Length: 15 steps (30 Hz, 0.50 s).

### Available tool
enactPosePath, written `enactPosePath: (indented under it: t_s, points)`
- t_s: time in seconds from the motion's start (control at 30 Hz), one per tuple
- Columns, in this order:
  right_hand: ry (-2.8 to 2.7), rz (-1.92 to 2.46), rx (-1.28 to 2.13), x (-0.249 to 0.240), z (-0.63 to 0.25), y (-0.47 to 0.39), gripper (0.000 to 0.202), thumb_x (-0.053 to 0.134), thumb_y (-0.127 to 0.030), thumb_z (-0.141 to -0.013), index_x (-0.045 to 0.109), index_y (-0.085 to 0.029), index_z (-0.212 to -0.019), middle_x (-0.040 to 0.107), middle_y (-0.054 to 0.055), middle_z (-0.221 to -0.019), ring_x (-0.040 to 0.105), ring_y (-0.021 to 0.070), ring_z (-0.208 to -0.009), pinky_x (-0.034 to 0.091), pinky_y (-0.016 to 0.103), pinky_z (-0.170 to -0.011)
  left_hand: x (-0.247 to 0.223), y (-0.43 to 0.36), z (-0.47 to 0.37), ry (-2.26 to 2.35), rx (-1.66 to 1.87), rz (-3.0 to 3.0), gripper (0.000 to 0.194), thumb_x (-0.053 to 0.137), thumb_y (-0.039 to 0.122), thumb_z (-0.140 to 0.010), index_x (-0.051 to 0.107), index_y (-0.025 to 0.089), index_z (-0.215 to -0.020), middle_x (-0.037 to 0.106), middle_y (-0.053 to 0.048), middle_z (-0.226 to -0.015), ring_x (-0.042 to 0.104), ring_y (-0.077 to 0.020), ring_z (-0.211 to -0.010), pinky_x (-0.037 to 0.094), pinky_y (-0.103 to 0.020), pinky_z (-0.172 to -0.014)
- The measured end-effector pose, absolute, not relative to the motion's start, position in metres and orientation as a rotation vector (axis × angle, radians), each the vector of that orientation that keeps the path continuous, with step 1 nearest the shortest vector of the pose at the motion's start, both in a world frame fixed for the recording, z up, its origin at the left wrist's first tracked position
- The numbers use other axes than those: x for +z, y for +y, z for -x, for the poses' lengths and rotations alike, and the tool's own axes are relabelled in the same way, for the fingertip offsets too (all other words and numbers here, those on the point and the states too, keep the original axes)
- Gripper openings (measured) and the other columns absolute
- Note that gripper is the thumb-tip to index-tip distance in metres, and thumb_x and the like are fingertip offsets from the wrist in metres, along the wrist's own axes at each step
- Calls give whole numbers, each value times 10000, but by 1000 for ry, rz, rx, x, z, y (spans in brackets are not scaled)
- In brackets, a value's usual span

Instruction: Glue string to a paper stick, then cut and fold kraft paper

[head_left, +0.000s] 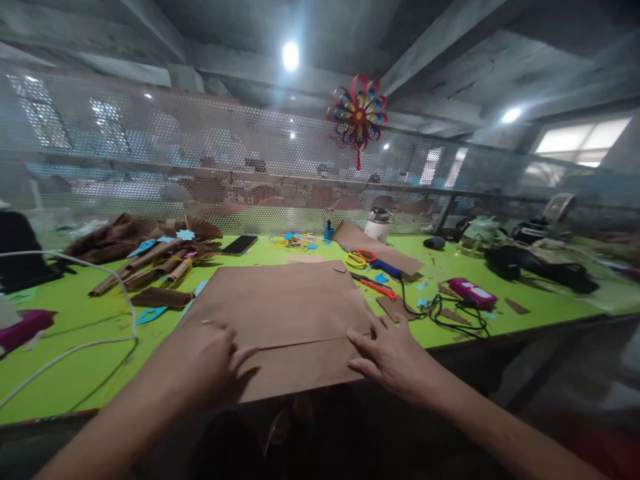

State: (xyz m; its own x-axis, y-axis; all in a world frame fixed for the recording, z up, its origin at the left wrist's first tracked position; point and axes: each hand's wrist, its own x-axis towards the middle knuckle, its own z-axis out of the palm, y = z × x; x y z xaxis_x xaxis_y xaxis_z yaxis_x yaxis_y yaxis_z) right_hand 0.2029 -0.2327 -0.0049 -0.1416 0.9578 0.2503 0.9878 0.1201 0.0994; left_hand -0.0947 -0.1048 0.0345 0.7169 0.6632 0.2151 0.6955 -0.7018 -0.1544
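Note:
A large sheet of brown kraft paper (287, 303) lies on the green tabletop, its near part reaching the table's front edge. Across its lower part runs a straight edge or fold line, with a strip of brown paper below. My left hand (203, 350) rests on the left side of the paper, thumb stretched out near that line; its other fingers are bent and slightly blurred. On the right side, my right hand (387, 350) presses down with fingers spread, fingertips at the line's right end. Neither hand is lifting the paper.
Right of the paper lie an orange utility knife (373, 285), scissors (360, 258), a blue-handled tool (386, 269) with black cord (457, 320), and a purple box (471, 293). Behind are a phone (240, 245) and a white bottle (378, 225). Rolled brown paper (155, 267) and a white cable (133, 303) are left.

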Motion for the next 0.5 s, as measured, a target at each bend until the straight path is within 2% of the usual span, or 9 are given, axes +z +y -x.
enactPosePath:
  t_s: [0.1,0.17,0.27,0.4,0.5]
  points:
    - [-2278,1960,-370,-6,-201,-230,476,417,-590,-911,592,-316,-1259,608,175,-1213,516,374,-1142,305,610,-946,40,-98,26,-908,-192,2897,471,350,503,-926,708,201,-966,710,-121,-918,656,-259,-830,494,-379,-749]
    - [-2246,1971,-405,-15,-199,-233,528,431,-608,-895,590,-273,-1271,591,196,-1243,491,392,-1175,301,611,-953,26,-85,-5,-663,-250,3080,439,362,474,-937,642,216,-1157,670,-107,-1133,621,-251,-1028,475,-360,-871]
    - [-2155,2001,-441,-29,-206,-237,587,463,-611,-879,614,-166,-1231,599,212,-1223,501,391,-1153,336,574,-947,-6,-62,-22,-675,-297,3074,557,295,527,-952,512,200,-1348,472,-143,-1424,395,-333,-1326,327,-487,-1060]
    - [-2151,1996,-320,-20,-243,-222,487,375,-519,-954,712,-175,-880,676,131,-1021,564,286,-1005,391,430,-905,-28,-51,-17,-800,-320,3110,602,253,599,-935,406,288,-1428,372,-113,-1502,299,-367,-1380,253,-579,-1072]
    - [-2044,2131,-314,-1,-279,-184,455,342,-452,-980,699,-170,-978,670,134,-1038,555,264,-1032,381,367,-902,-26,-53,-16,-913,-346,3101,670,275,649,-905,398,261,-1437,357,-141,-1504,279,-382,-1385,253,-553,-1082]
